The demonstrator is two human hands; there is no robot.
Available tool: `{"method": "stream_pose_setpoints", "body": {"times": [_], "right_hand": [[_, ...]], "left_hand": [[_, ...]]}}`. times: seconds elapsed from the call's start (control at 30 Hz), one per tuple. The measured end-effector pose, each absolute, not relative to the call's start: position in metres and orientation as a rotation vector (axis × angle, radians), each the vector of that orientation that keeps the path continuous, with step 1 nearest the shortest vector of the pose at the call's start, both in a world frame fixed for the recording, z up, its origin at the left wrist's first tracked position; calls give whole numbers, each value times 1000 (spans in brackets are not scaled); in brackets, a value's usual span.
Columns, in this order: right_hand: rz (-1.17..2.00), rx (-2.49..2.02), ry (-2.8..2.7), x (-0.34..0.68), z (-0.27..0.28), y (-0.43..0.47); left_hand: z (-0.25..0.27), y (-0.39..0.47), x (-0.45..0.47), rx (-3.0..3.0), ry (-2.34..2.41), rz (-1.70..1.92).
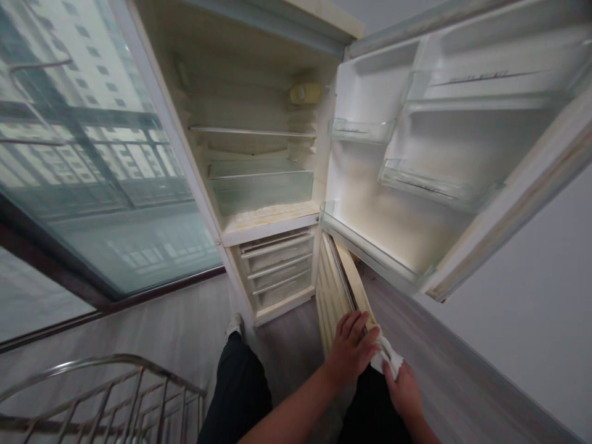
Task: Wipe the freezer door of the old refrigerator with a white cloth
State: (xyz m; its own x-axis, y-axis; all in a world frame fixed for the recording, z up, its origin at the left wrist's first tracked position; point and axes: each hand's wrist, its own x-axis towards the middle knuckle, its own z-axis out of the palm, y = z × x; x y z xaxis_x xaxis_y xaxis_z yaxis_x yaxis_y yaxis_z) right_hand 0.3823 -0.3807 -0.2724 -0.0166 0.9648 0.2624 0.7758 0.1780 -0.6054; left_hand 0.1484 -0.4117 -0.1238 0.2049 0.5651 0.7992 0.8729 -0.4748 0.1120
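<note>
Grey floor before an open fridge (259,154), left hand (351,351) flat on lower door (340,290), right hand (407,391) fingers clenched on white cloth (386,357)

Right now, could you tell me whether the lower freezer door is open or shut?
Open. The lower door is swung out edge-on, baring the freezer drawers; the left hand rests on its edge, the right hand holds a white cloth.
</note>
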Motion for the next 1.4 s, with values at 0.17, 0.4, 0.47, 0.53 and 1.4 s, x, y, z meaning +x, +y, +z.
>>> {"method": "stream_pose_setpoints", "body": {"times": [0.17,0.4,0.47,0.53,1.4], "right_hand": [[409,-1658,-1853,409,-275,-390],[426,-1737,-1858,412,-278,-389],[429,-1826,-1877,406,-277,-388],[428,-1907,-1898,401,-275,-388],[518,-1692,-1865,395,-287,-380]], "left_hand": [[-131,-394,196,-2158,-1401,-981],[-127,-369,230,-2141,-1401,-857],[-123,-364,237,-2158,-1398,-789],[-117,-360,243,-2218,-1413,-738],[-85,-349,253,-2976,-1787,-724]]}}
